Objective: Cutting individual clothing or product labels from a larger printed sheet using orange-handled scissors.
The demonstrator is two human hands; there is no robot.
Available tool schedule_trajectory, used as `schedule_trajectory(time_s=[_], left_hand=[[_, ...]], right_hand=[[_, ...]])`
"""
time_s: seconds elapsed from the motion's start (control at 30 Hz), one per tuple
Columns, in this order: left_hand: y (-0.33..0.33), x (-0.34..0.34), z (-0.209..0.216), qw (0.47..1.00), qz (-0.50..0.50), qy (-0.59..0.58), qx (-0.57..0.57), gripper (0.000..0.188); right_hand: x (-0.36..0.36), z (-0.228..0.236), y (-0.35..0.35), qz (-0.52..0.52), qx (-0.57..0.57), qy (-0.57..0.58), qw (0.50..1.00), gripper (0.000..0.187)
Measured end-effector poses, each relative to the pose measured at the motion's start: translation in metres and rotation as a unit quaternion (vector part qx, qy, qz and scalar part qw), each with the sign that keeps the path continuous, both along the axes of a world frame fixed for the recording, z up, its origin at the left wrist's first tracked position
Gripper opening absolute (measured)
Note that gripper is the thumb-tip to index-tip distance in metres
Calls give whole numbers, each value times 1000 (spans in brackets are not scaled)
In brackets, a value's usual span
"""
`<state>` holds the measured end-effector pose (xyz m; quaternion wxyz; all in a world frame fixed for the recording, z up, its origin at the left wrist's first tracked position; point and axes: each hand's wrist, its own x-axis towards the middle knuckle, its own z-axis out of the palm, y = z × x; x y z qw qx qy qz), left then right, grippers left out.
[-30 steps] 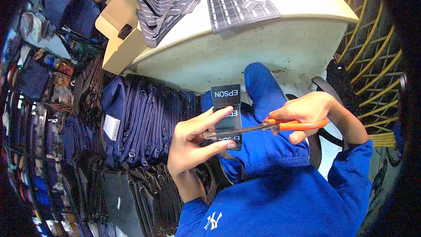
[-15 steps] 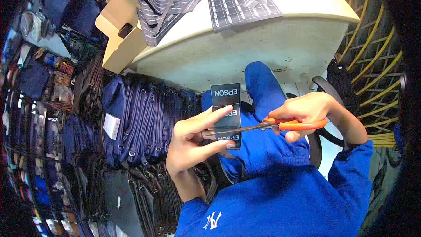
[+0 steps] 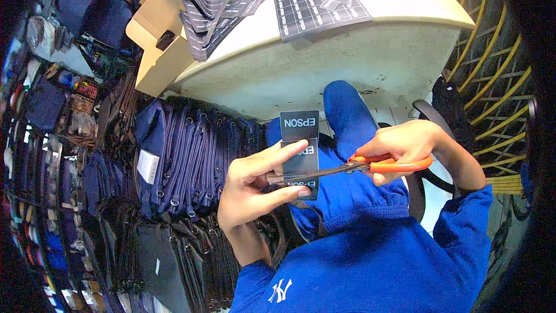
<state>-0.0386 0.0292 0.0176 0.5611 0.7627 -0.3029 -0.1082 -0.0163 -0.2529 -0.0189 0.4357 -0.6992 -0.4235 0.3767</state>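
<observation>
A narrow black strip of printed labels (image 3: 300, 149) hangs upright over my lap, gripped by my left hand (image 3: 249, 188), whose fingers lie along its left side and across it. My right hand (image 3: 402, 150) is wrapped round the orange handles of a pair of scissors (image 3: 399, 166). The blades reach leftward across the strip's lower part, between my left index finger and the lower fingers or thumb. They look closed or nearly so. Whether the strip is cut through there cannot be made out.
Ahead stands a white table (image 3: 405, 35) with a curved edge, bearing black label sheets (image 3: 321, 14) and more piled sheets (image 3: 231, 8). An open cardboard box (image 3: 165, 40) sits at its left. Dark blue bags (image 3: 191, 159) and black bags (image 3: 174, 261) are stacked at left; a yellow lattice (image 3: 486, 75) rises at right.
The scissor handles have drawn slightly closer together in my right hand. The strip and my left hand stay almost where they were.
</observation>
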Motion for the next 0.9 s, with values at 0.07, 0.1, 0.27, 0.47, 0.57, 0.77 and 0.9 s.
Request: schedule_trajectory(time_s=[0.07,0.1,0.27,0.47,0.57,0.77,0.9], left_hand=[[-1,1,1,1000,-4,-8,4,66],[-1,1,2,1000,-8,-17,7,66],[-2,-2,6,1000,-8,6,14,65],[-5,0,8,1000,-20,15,19,65],[-5,-1,8,999,-18,6,26,64],[-4,-2,4,999,-12,28,17,65],[-4,-3,4,999,-10,51,-2,66]], right_hand=[[0,0,-1,-5,-11,0,1000,51],[-1,-1,-1,-5,-11,0,1000,51],[-1,-1,-2,2,-1,-15,1000,52],[-4,0,-4,-9,-20,-14,1000,51],[-3,-1,-4,-5,-15,-15,1000,51],[-5,0,-5,-14,-27,-20,999,50],[-6,1,-3,-17,-20,-13,1000,50]])
